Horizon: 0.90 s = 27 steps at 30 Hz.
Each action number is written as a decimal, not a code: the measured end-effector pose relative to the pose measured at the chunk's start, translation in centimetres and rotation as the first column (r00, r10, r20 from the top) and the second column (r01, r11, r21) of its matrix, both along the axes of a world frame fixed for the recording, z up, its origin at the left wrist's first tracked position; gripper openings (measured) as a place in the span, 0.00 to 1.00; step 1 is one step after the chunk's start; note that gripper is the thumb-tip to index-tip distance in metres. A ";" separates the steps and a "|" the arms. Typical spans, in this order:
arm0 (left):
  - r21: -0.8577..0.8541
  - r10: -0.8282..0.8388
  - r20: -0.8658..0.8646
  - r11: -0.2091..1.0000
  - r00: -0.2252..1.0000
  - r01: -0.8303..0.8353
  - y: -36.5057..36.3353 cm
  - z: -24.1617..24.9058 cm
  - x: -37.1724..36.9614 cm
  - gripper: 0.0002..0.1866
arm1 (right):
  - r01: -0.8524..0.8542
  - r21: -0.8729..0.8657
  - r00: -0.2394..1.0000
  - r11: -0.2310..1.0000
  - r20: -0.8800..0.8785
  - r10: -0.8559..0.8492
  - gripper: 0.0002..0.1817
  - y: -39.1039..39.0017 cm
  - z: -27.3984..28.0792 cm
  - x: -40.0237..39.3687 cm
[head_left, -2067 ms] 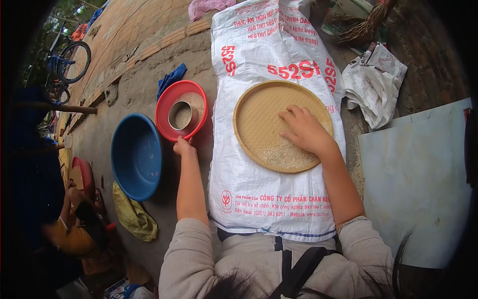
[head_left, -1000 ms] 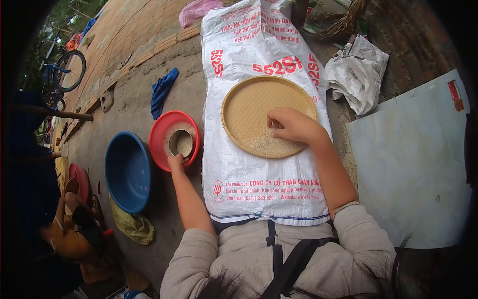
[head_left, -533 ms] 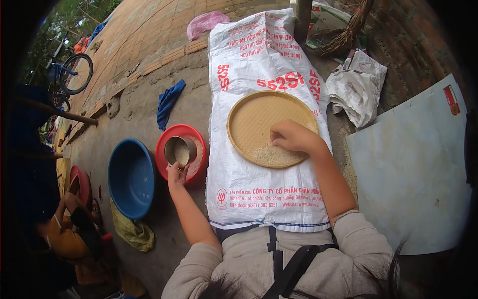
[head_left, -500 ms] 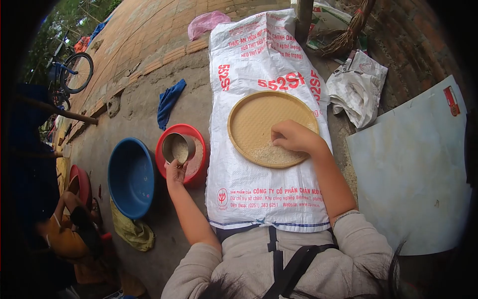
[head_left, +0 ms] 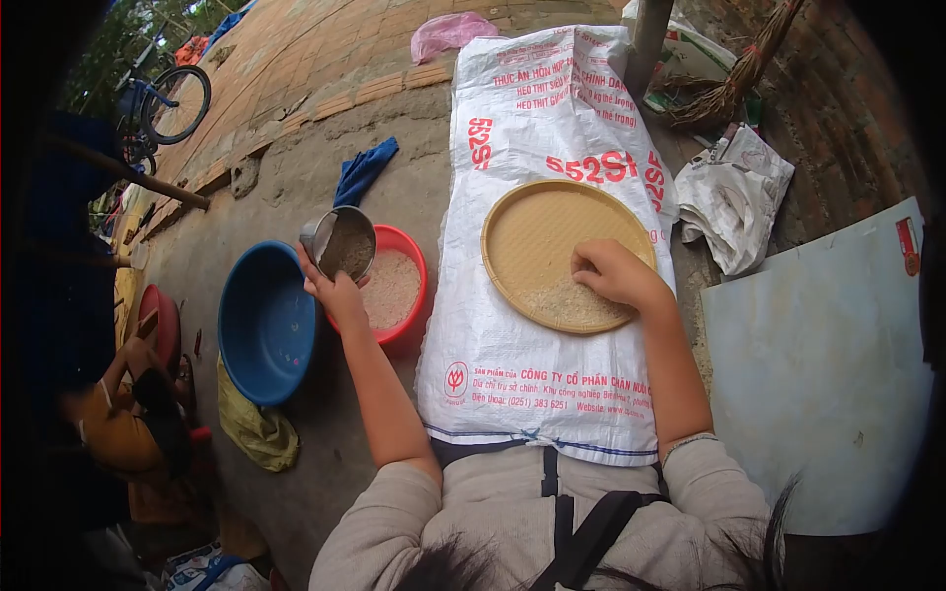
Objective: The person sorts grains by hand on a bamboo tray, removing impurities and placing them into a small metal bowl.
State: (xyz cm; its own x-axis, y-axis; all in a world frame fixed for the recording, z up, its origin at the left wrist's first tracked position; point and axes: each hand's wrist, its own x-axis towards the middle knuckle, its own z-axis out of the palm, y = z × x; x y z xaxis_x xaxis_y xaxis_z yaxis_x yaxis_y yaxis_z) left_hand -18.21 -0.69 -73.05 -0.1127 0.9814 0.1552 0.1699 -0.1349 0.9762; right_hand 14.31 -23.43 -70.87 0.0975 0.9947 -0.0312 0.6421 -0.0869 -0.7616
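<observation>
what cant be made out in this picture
Whether the right hand pinches anything: head view, hidden by its curled fingers.
Near side of the metal cup: head view, covered by the left hand.
End of the lower print on the white sack: head view, behind the right forearm.

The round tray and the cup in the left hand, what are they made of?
The round tray looks like woven bamboo, tan and fairly matte: you can see its fine weave and bound rim. The cup in the left hand seems to be smooth metal, since it's grey and shiny; which metal, I can't tell.
</observation>
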 end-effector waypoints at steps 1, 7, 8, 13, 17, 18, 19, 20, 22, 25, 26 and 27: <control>0.142 0.167 -0.270 0.981 0.948 -0.133 0.1 -0.9 -0.8 0.44 | 0.003 -0.014 1.000 1.000 0.009 -0.003 0.06 0.0 -0.1 0.0; 0.506 0.443 -0.520 0.849 0.730 -0.155 -0.4 -2.0 -4.5 0.44 | 0.004 -0.047 0.999 0.999 -0.031 -0.006 0.06 0.3 -0.7 0.2; 0.524 0.440 -0.504 0.840 0.743 -0.142 -0.4 -1.9 -4.8 0.44 | 0.009 -0.053 0.999 0.999 -0.045 -0.012 0.05 0.3 -0.5 0.1; 0.610 0.492 -0.457 0.779 0.740 -0.141 -0.5 -1.0 -5.0 0.43 | 0.022 -0.065 0.999 0.998 -0.041 -0.025 0.05 0.3 -0.6 0.1; 0.668 0.543 -0.478 0.735 0.690 -0.117 -0.3 -1.0 -5.2 0.43 | 0.020 -0.068 0.999 0.997 -0.036 -0.023 0.05 0.3 -0.4 0.0; 0.667 0.543 -0.479 0.736 0.690 -0.116 -0.2 -0.9 -5.2 0.43 | 0.020 -0.069 0.999 0.997 -0.037 -0.023 0.05 0.3 -0.4 0.0; 0.699 0.566 -0.478 0.708 0.672 -0.099 -0.2 -0.9 -5.2 0.43 | 0.026 -0.070 0.999 0.997 -0.045 -0.029 0.05 0.3 -0.5 0.0; 0.729 0.588 -0.474 0.680 0.655 -0.082 -0.2 -0.9 -5.2 0.43 | 0.033 -0.071 0.998 0.997 -0.051 -0.036 0.05 0.3 -0.5 0.0; 0.701 0.582 -0.468 0.703 0.665 -0.121 -0.2 -0.9 -5.2 0.42 | 0.030 -0.059 0.998 0.998 -0.052 -0.033 0.05 0.2 -0.6 0.0; 0.529 0.491 -0.282 0.796 0.824 -0.294 -0.9 0.5 -3.6 0.41 | 0.020 -0.052 0.999 0.998 -0.047 -0.023 0.05 0.2 -0.5 0.1; 0.347 0.416 -0.060 0.861 0.907 -0.372 -0.9 1.1 -2.9 0.41 | 0.014 -0.057 0.999 0.998 -0.044 -0.017 0.05 0.2 -0.5 0.1; 0.349 0.416 -0.062 0.861 0.908 -0.370 0.2 -0.3 -3.5 0.41 | 0.015 -0.056 0.999 0.998 -0.046 -0.017 0.05 0.3 -0.5 0.1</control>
State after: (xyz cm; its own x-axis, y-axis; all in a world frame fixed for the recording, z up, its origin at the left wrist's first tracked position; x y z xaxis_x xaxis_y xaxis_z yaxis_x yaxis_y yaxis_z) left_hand -21.73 -0.45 -73.30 -0.4351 0.7524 0.4945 0.3974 -0.3323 0.8554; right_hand 14.39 -23.17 -71.41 0.1104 0.9897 -0.0916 0.6041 -0.1400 -0.7845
